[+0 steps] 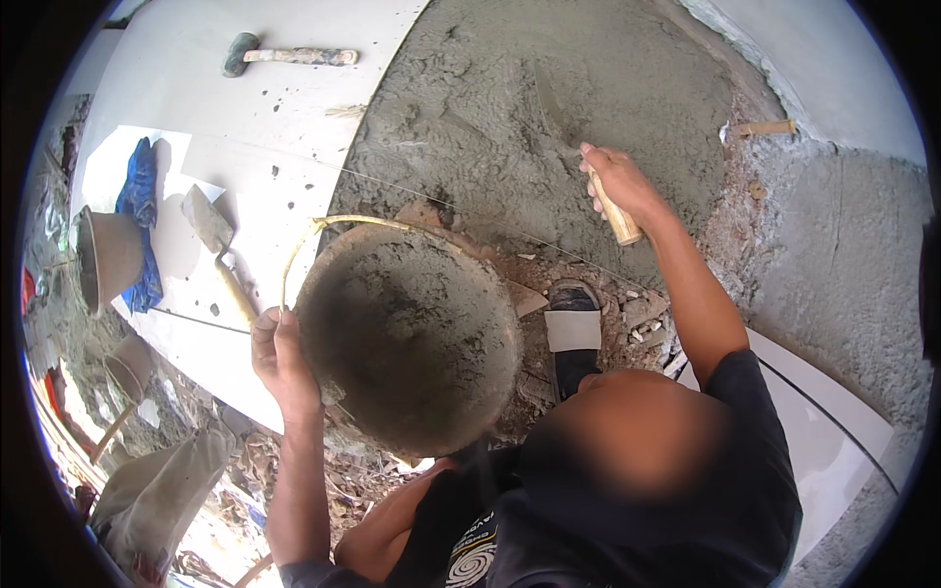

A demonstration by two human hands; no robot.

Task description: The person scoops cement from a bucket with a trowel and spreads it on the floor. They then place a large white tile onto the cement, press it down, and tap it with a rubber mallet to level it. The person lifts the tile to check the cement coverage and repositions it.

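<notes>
My right hand (pixel 619 181) is closed around the wooden handle of a trowel (pixel 616 214). The trowel's mortar-coated blade rests on or just over a bed of wet grey mortar (pixel 470 118); its edges blend into the surface. My left hand (pixel 284 363) grips the yellowish handle of a large round bucket (pixel 514 343), at the bucket's left side. Grey mortar smears coat the inside, and its bottom is dark. Just beyond my left hand, a second trowel (pixel 208 220) lies on a pale slab, its handle toward my fingers.
A mallet (pixel 294 56) lies on the pale slab (pixel 245 108). Blue cloth (pixel 143 216) and a small bucket (pixel 113 260) sit at the left. A string (pixel 392 184) crosses the mortar edge. My sandalled foot (pixel 573 333) stands among rubble, and a rough wall (pixel 843 69) borders the far right.
</notes>
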